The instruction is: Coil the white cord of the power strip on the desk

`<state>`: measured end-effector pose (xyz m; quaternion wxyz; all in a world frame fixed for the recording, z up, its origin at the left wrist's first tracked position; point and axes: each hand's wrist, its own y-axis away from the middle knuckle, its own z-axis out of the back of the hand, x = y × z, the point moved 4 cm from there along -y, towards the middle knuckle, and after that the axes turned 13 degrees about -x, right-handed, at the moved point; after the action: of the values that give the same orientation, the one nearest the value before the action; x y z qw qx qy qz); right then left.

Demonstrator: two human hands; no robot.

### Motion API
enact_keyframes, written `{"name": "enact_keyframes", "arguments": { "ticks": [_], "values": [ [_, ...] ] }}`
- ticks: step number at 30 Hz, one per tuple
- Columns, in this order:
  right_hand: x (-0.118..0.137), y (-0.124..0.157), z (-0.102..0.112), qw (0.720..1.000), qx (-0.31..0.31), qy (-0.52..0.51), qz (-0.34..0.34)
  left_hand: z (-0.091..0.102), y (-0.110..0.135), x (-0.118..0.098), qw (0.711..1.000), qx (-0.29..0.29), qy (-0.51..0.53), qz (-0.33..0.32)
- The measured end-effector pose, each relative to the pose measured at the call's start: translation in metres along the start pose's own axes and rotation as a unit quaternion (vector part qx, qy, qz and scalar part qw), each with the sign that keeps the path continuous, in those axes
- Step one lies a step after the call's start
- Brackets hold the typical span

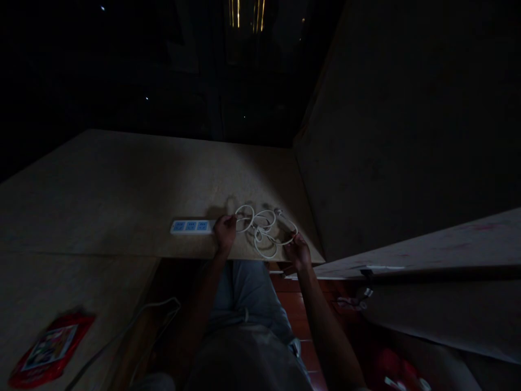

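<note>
A white power strip with blue socket faces lies near the front edge of the table. Its white cord spreads in several loose loops to the right, with a plug at the top of them. My left hand is at the strip's right end, its fingers closed on the cord where the loops begin. At the right side of the loops, my right hand pinches a stretch of the same cord. The scene is dark, so the fingertips are hard to make out.
The pale table meets a tall panel on the right. A red packet lies at lower left, near another cable hanging over the edge. A dark window stands behind. Below is a reddish tiled floor.
</note>
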<state>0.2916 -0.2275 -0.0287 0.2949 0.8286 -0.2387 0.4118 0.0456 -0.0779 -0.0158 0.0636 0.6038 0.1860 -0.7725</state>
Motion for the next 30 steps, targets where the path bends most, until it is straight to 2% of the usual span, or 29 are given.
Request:
{"name": "enact_keyframes", "arguments": {
  "ticks": [5,11,15,17,20,24,28,30],
  "values": [
    [0.005,0.003,-0.009,1.000,0.002,0.012,0.005,-0.003,0.003,0.001,0.998,0.048,0.018,0.035],
    [0.013,0.018,-0.031,0.997,0.005,0.067,0.034,0.000,0.017,0.000,0.996,0.086,0.005,0.011],
    [0.027,0.021,-0.042,0.997,0.034,0.061,0.037,0.017,0.030,-0.017,0.992,0.110,-0.014,-0.063],
    [0.037,0.020,-0.047,0.996,0.053,0.055,0.039,0.025,0.042,-0.033,0.981,0.147,-0.023,-0.124],
    [0.049,0.017,-0.057,0.995,0.078,0.039,0.041,0.029,0.065,-0.057,0.950,0.225,-0.026,-0.216],
    [0.060,0.019,-0.073,0.995,0.087,0.018,0.042,0.019,0.090,-0.076,0.902,0.313,-0.046,-0.293],
    [0.067,0.023,-0.087,0.994,0.098,0.024,0.035,0.005,0.095,-0.080,0.888,0.315,-0.095,-0.321],
    [0.072,0.024,-0.093,0.992,0.102,0.052,0.056,0.000,0.093,-0.081,0.884,0.312,-0.130,-0.323]
  ]
}}
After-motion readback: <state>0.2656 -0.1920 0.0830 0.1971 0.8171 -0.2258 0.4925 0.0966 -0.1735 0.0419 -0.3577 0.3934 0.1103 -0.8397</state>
